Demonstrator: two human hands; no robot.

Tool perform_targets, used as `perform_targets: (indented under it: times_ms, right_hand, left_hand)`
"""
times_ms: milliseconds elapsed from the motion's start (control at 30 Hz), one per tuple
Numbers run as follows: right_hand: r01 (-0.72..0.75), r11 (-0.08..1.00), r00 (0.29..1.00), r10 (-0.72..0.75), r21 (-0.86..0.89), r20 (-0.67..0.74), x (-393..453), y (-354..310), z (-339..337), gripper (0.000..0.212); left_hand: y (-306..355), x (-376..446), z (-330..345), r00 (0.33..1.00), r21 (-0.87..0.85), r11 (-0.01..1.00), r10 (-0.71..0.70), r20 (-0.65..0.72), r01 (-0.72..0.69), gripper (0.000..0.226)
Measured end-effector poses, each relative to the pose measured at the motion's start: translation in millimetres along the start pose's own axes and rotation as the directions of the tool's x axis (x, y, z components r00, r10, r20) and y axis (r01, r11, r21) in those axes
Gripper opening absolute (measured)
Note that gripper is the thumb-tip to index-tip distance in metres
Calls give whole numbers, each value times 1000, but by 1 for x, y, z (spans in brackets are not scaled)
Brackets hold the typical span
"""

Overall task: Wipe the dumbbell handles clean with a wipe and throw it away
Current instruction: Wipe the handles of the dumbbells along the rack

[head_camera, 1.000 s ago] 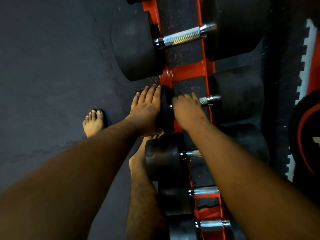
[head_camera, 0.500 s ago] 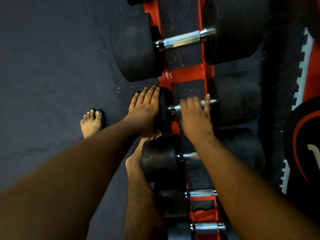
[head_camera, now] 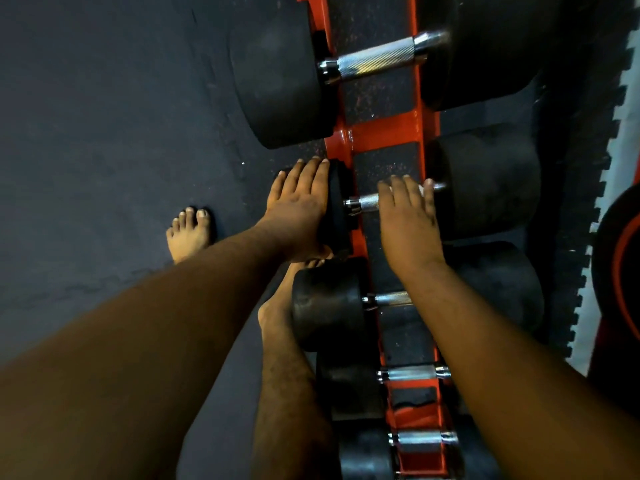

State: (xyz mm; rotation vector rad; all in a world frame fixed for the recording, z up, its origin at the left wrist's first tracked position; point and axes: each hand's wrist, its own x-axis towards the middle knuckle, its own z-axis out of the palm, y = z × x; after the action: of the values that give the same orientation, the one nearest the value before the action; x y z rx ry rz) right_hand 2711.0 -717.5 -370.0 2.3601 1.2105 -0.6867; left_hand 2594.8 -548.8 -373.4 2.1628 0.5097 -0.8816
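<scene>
The left hand [head_camera: 298, 206] lies flat, fingers straight, against the outer face of the near weight head [head_camera: 337, 209] of the dumbbell on the orange rack [head_camera: 384, 135], most likely to steady it against rolling; the right hand [head_camera: 408, 220] is laid over the chrome handle [head_camera: 363, 203], fingers [head_camera: 398, 188] stretched across the bar towards the rack's far rail and barely curled, a posture that suits rubbing along the knurling; the wipe itself cannot be made out, so it is presumably pressed under the right palm, though that is a guess; only the handle's near end shows, the rest being covered by the hand; the neighbouring dumbbells sit along the same rack, their handles crossing its rails; the larger dumbbell [head_camera: 377, 60] above is cut by the frame's top edge; a bare foot [head_camera: 188, 233] stands on the dark floor [head_camera: 104, 133] beside the rack.
</scene>
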Motion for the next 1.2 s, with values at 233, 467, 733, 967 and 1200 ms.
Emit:
perform_targets:
  times_ms: [233,467,733,967,1200]
  right_hand:
    - [212,970,975,-218,121,39,6,-25,1,60]
    - [-382,287,828,528,879,187,-55,-45,23,37]
    - [82,-922,471,371,378,801,27,-27,-18,21]
    - [107,-911,500,396,399,770,39,-14,-37,10]
    - [79,-897,481,417,435,771,45,-11,-32,17]
  left_hand:
    - [3,0,-4,1000,-9,1000,-2,28,2,154]
    - [0,0,-2,1000,-2,1000,-13,14,13,155]
    - [1,1,0,1000,1,1000,-14,18,14,154]
    - [-1,1,-1,1000,-11,1000,-1,27,2,153]
    - [-1,1,0,1000,-7,1000,12,18,-12,153]
